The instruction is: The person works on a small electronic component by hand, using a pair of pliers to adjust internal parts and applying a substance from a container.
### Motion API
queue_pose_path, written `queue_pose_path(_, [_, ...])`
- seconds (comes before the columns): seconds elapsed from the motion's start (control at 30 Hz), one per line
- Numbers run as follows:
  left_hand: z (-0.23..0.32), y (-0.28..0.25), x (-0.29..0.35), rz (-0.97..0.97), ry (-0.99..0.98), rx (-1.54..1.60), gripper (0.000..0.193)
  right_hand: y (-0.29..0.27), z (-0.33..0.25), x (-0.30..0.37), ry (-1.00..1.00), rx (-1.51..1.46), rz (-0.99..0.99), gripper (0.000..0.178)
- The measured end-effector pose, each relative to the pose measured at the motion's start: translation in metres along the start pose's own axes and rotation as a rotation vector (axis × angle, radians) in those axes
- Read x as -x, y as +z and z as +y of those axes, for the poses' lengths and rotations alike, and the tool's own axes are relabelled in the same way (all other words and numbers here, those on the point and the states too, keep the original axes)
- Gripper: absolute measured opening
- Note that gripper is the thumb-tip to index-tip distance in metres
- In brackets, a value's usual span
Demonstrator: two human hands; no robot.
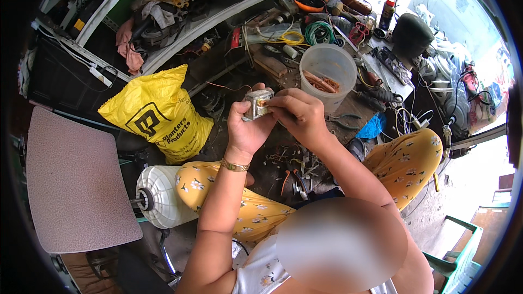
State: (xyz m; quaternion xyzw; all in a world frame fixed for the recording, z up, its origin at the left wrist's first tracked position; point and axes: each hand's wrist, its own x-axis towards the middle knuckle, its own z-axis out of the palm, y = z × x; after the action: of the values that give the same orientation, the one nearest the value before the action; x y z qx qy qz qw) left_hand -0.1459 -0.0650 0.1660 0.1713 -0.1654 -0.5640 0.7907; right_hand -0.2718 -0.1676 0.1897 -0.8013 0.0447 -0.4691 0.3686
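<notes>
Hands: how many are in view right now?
2: the left hand holds the small silver block; the right hand is at the block's right side. No others show.

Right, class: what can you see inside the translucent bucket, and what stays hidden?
Inside the bucket lie copper-coloured wire-like pieces, some thin, some thicker. Whatever lies beneath them is covered and cannot be seen.

Left hand supports the small metal-framed component — right hand contacts its face. Translucent bucket stands beyond, holding copper-coloured pieces.
</notes>
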Motion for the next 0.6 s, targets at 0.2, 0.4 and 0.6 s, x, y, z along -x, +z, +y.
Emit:
queue_pose_path(0.2, [0.001, -0.007, 0.000, 0.009, 0.018, -0.010, 0.049, -0.002, -0.003, 0.000, -0.155, 0.193, -0.067, 0.024])
queue_pose_path(0.4, [0.001, -0.005, 0.001, 0.004, -0.024, -0.051, 0.046, -0.010, 0.001, -0.004, -0.041, 0.053, -0.191, 0.023])
queue_pose_path(0.6, [0.001, -0.008, 0.000, 0.091, -0.094, 0.113, 0.043, -0.023, 0.000, -0.005, 0.097, -0.043, -0.223, 0.019])
